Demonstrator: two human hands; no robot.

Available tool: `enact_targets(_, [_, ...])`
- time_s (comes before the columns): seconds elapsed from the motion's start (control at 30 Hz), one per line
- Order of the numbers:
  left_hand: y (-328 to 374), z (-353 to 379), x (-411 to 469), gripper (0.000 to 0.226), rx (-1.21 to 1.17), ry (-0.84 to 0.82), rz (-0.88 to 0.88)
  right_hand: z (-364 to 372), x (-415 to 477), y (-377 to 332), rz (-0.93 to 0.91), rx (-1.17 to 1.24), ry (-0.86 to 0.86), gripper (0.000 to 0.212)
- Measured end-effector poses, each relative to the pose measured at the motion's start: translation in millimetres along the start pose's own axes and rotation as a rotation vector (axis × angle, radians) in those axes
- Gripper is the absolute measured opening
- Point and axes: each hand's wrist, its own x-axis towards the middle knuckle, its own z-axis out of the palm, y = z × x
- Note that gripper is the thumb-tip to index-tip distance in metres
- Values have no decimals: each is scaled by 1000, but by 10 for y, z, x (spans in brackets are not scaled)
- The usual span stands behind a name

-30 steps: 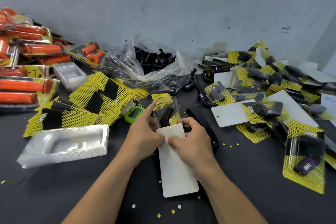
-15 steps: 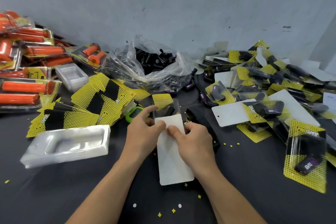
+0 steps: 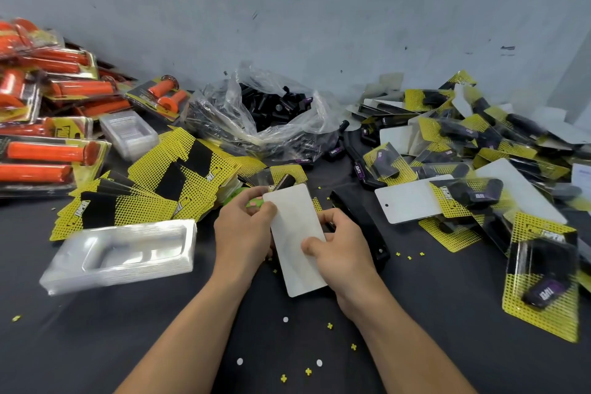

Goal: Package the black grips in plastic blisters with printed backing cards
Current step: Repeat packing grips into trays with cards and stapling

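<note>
Both hands hold a blister pack [image 3: 295, 233] with its white card back facing up, above the dark table. My left hand [image 3: 244, 230] grips its left edge near the top, thumb on the card. My right hand [image 3: 339, 249] grips the right edge, thumb pressed on the white back. The contents under the card are hidden. A clear bag of loose black grips [image 3: 275, 105] lies at the back centre. Yellow-and-black backing cards [image 3: 153, 195] fan out on the left. A stack of empty clear blisters [image 3: 124, 253] sits front left.
Finished yellow packs [image 3: 540, 278] pile up on the right. Orange grip packs [image 3: 48, 153] are heaped at far left, with another blister stack [image 3: 128, 133] beside them. A black stapler [image 3: 361, 221] lies just right of my hands; a green object [image 3: 252, 203] shows behind my left hand.
The pack has been lifted and moved up and away from me. My right hand slid down its right edge from the top; my left hand stayed near the top left corner.
</note>
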Motion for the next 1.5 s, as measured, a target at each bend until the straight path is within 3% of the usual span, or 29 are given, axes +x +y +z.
enact_targets(0.17, [18, -14, -10, 43, -12, -72, -8, -13, 19, 19, -27, -25, 20, 27])
enact_targets(0.37, [3, -72, -10, 86, 209, -296, 11, -15, 23, 46, -50, -5, 34, 28])
enact_targets(0.53, [66, -111, -38, 118, 208, -480, 35, -4, 33, 54, -61, 15, 45, 27])
enact_targets(0.6, [80, -101, -68, 113, 177, -450, 36, -7, 42, 55, -73, 2, 61, 25])
enact_targets(0.77, [55, -42, -88, 73, 5, -278, 27, 9, 36, 25, -62, 65, 108, 10])
enact_targets(1.03, [5, 3, -68, 4, 63, -4, 48, -7, -34, -54, -46, 88, 78, 24])
enact_targets(1.23, [-13, -35, 35, 8, -125, 110, 24, -32, -74, -94, -8, 79, -66, 30])
enact_targets(1.33, [-25, -59, 88, 8, -145, 216, 14, -37, -98, -145, 48, 212, -261, 15])
enact_targets(1.4, [-43, -83, 120, 11, -186, 281, -30, -68, -97, -167, 58, 296, -341, 23])
enact_targets(1.5, [-41, -73, 99, 28, -177, 273, -54, -103, -96, -171, -65, 201, -152, 20])
